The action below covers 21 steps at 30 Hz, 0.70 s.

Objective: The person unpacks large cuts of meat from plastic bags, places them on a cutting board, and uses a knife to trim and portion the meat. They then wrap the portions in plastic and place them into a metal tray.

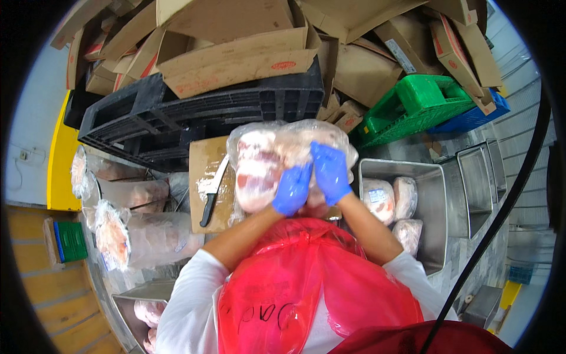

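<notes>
A large clear plastic bag [292, 128] of pale pink raw meat [256, 177] rests before me on a cardboard-topped surface. Both my hands wear blue gloves and meet near its middle. My left hand [292, 189] has bent fingers gripping the film. My right hand [330, 173], just beside it, also grips the film, higher up the bag. The exact pinch of the fingertips is hard to make out. To the left, a knife [213, 192] with a black handle lies on the brown cardboard [201, 163], its blade pointing away from me.
At right stands a metal tub [424, 199] with several wrapped meat packs [376, 201]. Tall plastic-lined containers of meat [154, 241] line the left. Another metal bin [128, 305] sits lower left. Beyond are a black pallet [199, 110], a green pallet [411, 106] and heaped cardboard boxes [239, 62].
</notes>
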Each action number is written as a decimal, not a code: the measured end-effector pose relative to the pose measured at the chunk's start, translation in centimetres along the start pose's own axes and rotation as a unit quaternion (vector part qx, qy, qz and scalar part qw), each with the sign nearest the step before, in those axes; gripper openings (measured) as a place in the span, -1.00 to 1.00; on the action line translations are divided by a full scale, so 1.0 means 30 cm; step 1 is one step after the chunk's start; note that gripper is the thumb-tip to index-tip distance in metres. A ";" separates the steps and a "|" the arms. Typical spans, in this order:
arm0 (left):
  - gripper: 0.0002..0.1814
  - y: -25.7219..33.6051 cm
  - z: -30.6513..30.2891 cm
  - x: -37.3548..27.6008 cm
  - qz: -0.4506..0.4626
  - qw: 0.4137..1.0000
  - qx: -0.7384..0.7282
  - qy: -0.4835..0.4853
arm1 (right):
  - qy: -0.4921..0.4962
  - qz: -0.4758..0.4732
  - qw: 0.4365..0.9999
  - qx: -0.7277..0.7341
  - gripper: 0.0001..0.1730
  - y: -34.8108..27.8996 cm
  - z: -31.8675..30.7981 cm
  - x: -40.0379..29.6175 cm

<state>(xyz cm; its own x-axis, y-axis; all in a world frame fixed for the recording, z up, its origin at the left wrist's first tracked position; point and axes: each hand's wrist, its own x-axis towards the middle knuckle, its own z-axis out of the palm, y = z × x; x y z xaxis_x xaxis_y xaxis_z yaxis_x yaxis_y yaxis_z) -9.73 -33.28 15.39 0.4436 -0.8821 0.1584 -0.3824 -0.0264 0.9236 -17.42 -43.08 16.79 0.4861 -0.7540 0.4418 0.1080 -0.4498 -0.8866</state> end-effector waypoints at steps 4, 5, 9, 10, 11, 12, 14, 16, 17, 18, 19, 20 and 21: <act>-0.73 -0.072 -0.004 0.107 0.112 0.986 0.101 0.064 | -0.034 -0.088 0.975 -0.199 -0.77 0.091 0.031 0.113; -0.72 -0.020 -0.011 0.115 0.069 0.995 0.052 0.054 | -0.072 0.045 0.991 -0.107 -0.78 -0.005 0.022 0.181; -0.73 0.074 0.029 0.057 0.184 0.959 0.160 0.141 | -0.019 -0.021 0.999 -0.043 -0.79 -0.214 -0.040 0.149; -0.73 0.121 0.043 0.032 0.216 0.952 0.118 0.185 | -0.037 -0.067 0.996 -0.055 -0.79 -0.277 -0.065 0.192; -0.72 0.217 -0.015 0.066 0.168 0.973 0.082 0.133 | -0.054 -0.101 0.991 -0.065 -0.78 -0.348 -0.096 0.222; -0.70 0.324 -0.075 0.103 0.116 0.988 0.049 0.086 | -0.067 -0.135 0.986 -0.074 -0.76 -0.414 -0.123 0.248; -0.69 0.451 -0.170 0.219 0.056 0.997 -0.009 -0.060 | 0.001 -0.091 0.996 -0.012 -0.76 -0.491 -0.135 0.368; -0.67 0.492 -0.164 0.289 0.192 0.973 -0.124 -0.028 | 0.017 -0.038 0.998 0.041 -0.72 -0.529 -0.165 0.430; -0.67 0.517 -0.180 0.305 0.163 0.974 -0.142 -0.068 | 0.033 -0.038 0.998 0.031 -0.69 -0.539 -0.180 0.453; -0.66 0.545 -0.190 0.309 0.126 0.971 -0.167 -0.113 | 0.023 -0.036 0.999 0.033 -0.69 -0.527 -0.211 0.465; -0.66 0.576 -0.205 0.306 0.086 0.966 -0.188 -0.157 | 0.011 -0.034 0.999 0.037 -0.69 -0.520 -0.239 0.474; -0.67 0.601 -0.219 0.303 0.084 0.958 -0.202 -0.186 | -0.001 -0.032 0.999 0.042 -0.68 -0.516 -0.259 0.479; -0.67 0.607 -0.224 0.299 0.110 0.958 -0.194 -0.179 | -0.006 -0.041 0.998 0.039 -0.69 -0.521 -0.263 0.482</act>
<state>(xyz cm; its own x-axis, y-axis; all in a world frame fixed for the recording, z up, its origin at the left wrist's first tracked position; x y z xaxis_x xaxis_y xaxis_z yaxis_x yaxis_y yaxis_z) -7.25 -38.52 35.98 0.0539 -0.9531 0.2978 -0.0732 0.2936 0.9531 -18.92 -50.74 38.13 0.4830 -0.7103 0.5120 0.2147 -0.4709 -0.8557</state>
